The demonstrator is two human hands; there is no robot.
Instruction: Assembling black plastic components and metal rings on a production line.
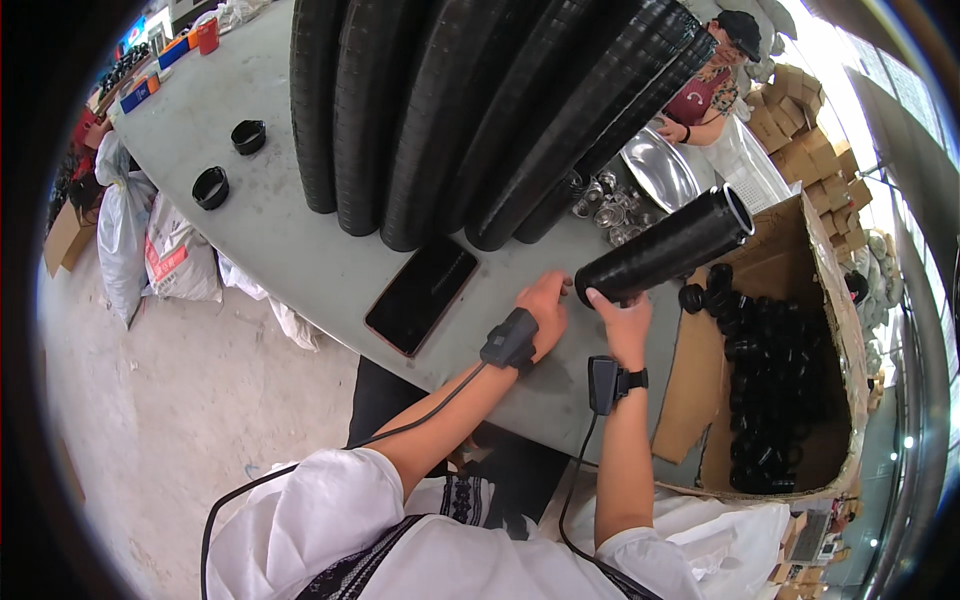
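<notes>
At a grey counter (300,250) in a crowded workshop, a person's right hand (625,325) is clamped around the near end of a stack of black caps (665,250) nested into a long tube, which is lifted off the surface and tilted up toward the right; the left hand (545,310) rests beside that end with fingers loosely curled, touching the base and holding nothing of its own; the work looks well advanced but unfinished, to judge by five taller stacks (480,110) already leaning across the counter and two loose caps (228,162) lying apart at the far left; a cardboard box (830,290) at the right is partly filled with loose black caps (775,390); a dark phone (420,295) lies flat near the left hand; a steel tray (660,170) behind holds small shiny fittings.
</notes>
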